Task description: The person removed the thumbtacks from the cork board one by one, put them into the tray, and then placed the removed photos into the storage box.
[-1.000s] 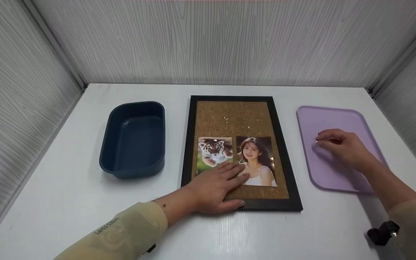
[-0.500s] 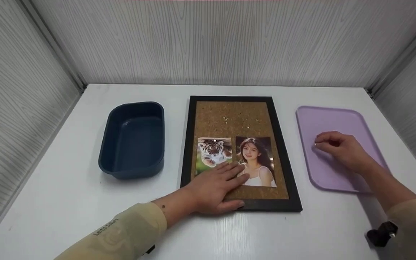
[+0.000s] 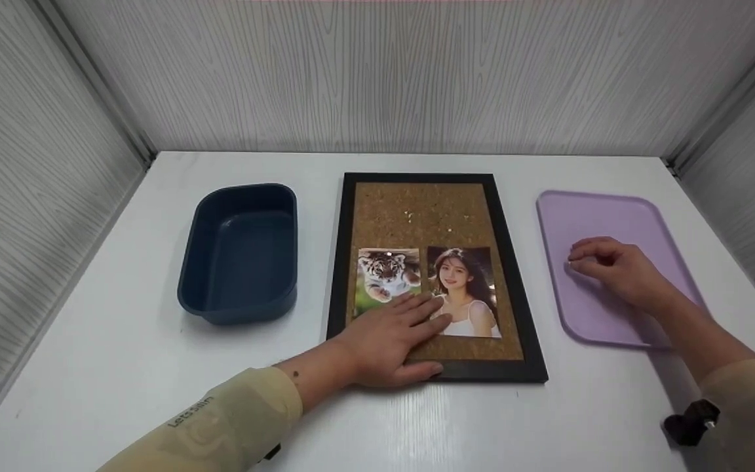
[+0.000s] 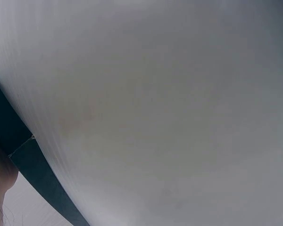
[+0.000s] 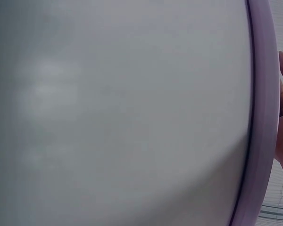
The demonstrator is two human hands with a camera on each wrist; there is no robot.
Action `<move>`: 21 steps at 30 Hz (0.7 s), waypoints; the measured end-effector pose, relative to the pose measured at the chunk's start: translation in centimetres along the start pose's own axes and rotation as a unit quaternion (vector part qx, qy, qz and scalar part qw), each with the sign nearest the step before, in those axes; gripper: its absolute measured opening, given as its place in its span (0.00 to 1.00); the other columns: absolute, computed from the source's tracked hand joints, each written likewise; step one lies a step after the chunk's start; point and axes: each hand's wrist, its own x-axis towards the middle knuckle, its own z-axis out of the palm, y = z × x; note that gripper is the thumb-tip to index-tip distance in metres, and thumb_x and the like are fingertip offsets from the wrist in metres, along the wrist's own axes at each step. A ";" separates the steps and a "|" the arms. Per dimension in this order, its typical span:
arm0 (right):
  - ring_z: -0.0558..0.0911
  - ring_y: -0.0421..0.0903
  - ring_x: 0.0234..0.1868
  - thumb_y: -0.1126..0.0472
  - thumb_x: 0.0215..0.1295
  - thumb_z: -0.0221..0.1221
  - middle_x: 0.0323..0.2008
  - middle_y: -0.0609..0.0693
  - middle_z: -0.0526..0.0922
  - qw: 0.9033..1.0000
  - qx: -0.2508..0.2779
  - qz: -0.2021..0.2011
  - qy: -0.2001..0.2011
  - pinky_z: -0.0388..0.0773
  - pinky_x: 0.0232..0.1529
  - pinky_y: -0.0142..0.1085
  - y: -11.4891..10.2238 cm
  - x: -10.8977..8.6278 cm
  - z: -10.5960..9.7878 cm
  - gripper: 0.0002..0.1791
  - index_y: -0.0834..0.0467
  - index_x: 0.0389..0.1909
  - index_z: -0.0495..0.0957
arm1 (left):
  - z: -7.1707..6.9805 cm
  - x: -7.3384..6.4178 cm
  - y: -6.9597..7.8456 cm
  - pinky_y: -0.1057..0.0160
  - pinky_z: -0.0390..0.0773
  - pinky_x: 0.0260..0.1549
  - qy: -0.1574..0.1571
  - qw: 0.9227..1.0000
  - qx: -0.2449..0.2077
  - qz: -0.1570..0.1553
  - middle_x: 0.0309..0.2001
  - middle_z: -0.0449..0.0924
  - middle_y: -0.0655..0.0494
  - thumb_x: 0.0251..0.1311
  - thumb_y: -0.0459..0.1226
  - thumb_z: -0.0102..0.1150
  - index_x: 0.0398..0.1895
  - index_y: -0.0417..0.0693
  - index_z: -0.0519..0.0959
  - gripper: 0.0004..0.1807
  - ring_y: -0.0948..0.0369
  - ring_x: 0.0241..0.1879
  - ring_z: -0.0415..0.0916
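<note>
In the head view my left hand lies flat with fingers spread on a black-framed cork board. Its fingers rest over the lower part of a tiger photo and the edge of a portrait photo. A small shiny pin sits at the tiger photo's top edge. Over the purple tray, my right hand pinches a tiny clear push pin between thumb and forefinger; most of it is hidden.
A deep navy-blue box stands left of the board. Several tiny shiny bits show on the upper cork. White table surrounds everything, with grained panels behind and at both sides.
My right hand has shifted slightly left and down over the purple tray, still pinching the push pin. The left hand stays in place on the board.
</note>
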 end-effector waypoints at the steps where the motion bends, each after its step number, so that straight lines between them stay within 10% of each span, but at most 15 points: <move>1: 0.73 0.34 0.59 0.54 0.73 0.69 0.60 0.55 0.82 1.000 0.000 0.001 -0.002 0.63 0.57 0.16 0.0 0.0 0.0 0.15 0.61 0.50 0.88 | 0.0 0.0 0.0 0.54 0.42 0.81 0.001 1.000 0.000 0.001 0.85 0.49 0.48 0.79 0.66 0.35 0.87 0.53 0.55 0.43 0.51 0.84 0.45; 21: 0.68 0.52 0.67 0.52 0.74 0.68 0.64 0.56 0.77 0.999 -0.031 0.011 -0.032 0.60 0.56 0.15 0.1 0.0 0.1 0.15 0.58 0.52 0.88 | 0.1 0.0 0.0 0.53 0.43 0.81 0.007 1.000 0.008 0.001 0.85 0.50 0.47 0.79 0.65 0.38 0.87 0.52 0.55 0.43 0.50 0.84 0.45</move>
